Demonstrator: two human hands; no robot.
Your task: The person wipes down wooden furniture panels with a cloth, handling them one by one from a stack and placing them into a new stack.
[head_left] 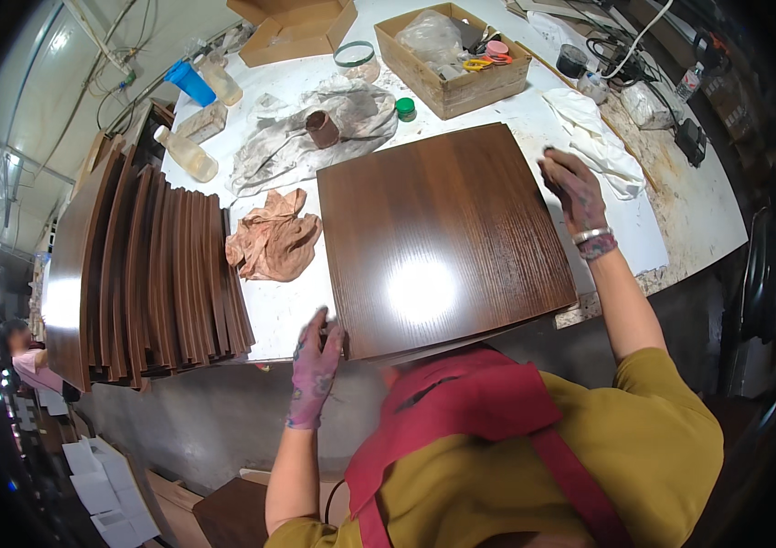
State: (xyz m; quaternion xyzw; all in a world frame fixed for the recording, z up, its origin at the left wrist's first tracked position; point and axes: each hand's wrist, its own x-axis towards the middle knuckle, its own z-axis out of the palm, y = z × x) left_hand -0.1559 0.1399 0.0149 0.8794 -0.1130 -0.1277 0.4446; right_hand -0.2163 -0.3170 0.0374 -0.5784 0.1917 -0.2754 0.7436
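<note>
At the centre of the frame, in the head view, a rectangular panel [443, 201] lies face up on a white tabletop [269, 315], its lower edge toward the person. The face is dark brown with a wood-grain pattern. The grain runs between the upper and lower edges; it appears smooth at upper left and strongly lined, with fine dark streaks, toward the right edge. The finish is glossy: a bright white reflection occupies the lower middle, with softer shine around it. The corners are square, although the lens bends the outline. A further thin edge shows beneath the lower edge; whether it belongs to a second panel cannot be told.

The left hand [316, 365], pink-purple with dark stains, is just beside the lower left corner. Its grip is partly curled; contact with the panel cannot be confirmed. The right hand [576, 190], similarly stained, is near the upper right edge. Its grip is loosely bent; whether it has hold of anything cannot be told.

At left of the frame, a row of similar brown panels [168, 274] stands on edge. A crumpled pinkish-brown cloth [274, 239] lies between this row and the centre panel.
</note>
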